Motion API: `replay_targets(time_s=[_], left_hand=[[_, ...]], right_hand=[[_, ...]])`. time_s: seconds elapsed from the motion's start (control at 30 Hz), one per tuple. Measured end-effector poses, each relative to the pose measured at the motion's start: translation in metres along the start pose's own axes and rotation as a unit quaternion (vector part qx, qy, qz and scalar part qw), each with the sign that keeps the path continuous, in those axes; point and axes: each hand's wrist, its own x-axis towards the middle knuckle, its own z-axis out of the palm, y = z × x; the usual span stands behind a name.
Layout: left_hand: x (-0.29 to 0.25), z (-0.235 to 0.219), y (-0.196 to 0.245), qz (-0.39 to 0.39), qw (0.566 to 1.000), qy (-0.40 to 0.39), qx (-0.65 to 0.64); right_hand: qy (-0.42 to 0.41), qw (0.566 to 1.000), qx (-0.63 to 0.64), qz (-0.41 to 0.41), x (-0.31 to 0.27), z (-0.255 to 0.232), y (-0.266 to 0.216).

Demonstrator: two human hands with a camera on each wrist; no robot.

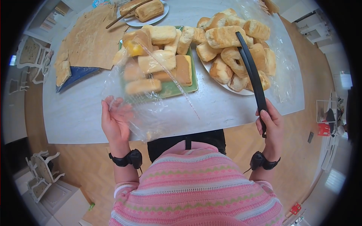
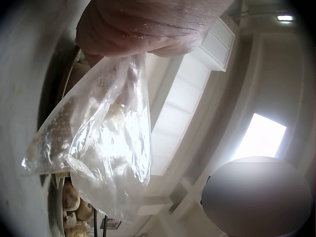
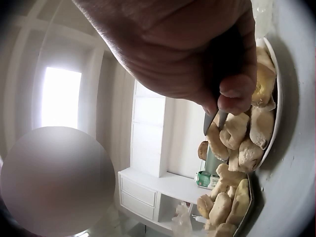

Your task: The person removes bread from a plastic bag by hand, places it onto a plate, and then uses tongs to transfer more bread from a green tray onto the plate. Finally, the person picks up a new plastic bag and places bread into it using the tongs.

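Observation:
My left hand (image 1: pixel 117 119) holds a clear plastic bag (image 1: pixel 145 126), its fingers seen through the film. A line of red print runs along the bag, which overlaps a green plate (image 1: pixel 194 87) piled with bread pieces (image 1: pixel 157 61). Seen from the left wrist, the crinkled bag (image 2: pixel 111 131) hangs below the palm. My right hand (image 1: pixel 270 119) grips black tongs (image 1: pixel 252 69) near their end. Their far tips overlap a bread roll (image 1: pixel 225 37) on top of the heap on a white plate (image 1: pixel 247 92). From the right wrist, fingers (image 3: pixel 237 94) press the tong arms.
Brown paper (image 1: pixel 92 37) lies at the table's left over a dark blue item (image 1: pixel 77 77). A smaller white plate (image 1: pixel 163 18) with rolls and a brown stick-like utensil (image 1: pixel 124 16) stands at the back. Clear plastic film (image 1: pixel 284 67) lies right of the heap.

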Motion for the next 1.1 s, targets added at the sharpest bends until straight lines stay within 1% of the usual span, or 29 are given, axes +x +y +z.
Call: replay_targets(time_s=[0.13,0.2,0.23,0.33,0.43,0.6,0.63,0.7,0.83,0.9,1.03,1.1], left_hand=[[-0.001,0.008,-0.005,0.003,1.000,0.021,0.001],[-0.002,0.019,-0.008,0.024,0.996,0.090,0.001],[-0.001,0.019,-0.009,0.025,0.995,0.093,0.001],[-0.002,0.019,-0.013,0.035,0.996,0.086,0.015],[-0.003,0.022,-0.017,0.054,0.994,0.090,0.042],[-0.002,0.022,-0.018,0.046,0.997,0.056,0.030],[-0.003,0.022,-0.018,0.047,0.997,0.060,0.029],[-0.003,0.022,-0.017,0.042,0.997,0.039,0.045],[-0.002,0.024,-0.019,0.051,0.997,0.048,0.033],[-0.003,0.025,-0.018,0.041,0.998,0.039,0.038],[-0.004,0.029,-0.020,0.034,0.998,0.040,0.040],[-0.004,0.032,-0.021,0.019,0.999,0.021,0.030]], right_hand=[[-0.017,0.999,0.047,0.015,0.001,-0.005,0.002],[-0.034,0.996,0.079,0.024,0.002,-0.008,0.005],[-0.037,0.996,0.079,0.025,0.003,-0.009,0.007],[-0.052,0.993,0.104,0.032,0.001,-0.010,0.008],[-0.091,0.988,0.124,0.032,-0.001,-0.007,0.005],[-0.147,0.984,0.100,0.026,-0.003,0.001,0.000],[-0.149,0.983,0.098,0.028,-0.004,0.002,-0.001],[-0.162,0.982,0.089,0.032,-0.004,0.004,-0.003],[-0.179,0.981,0.073,0.030,-0.004,0.009,-0.006],[-0.182,0.981,0.047,0.047,-0.005,0.013,-0.009],[-0.192,0.980,0.029,0.044,-0.007,0.018,-0.012],[-0.210,0.976,0.010,0.056,-0.006,0.022,-0.015]])
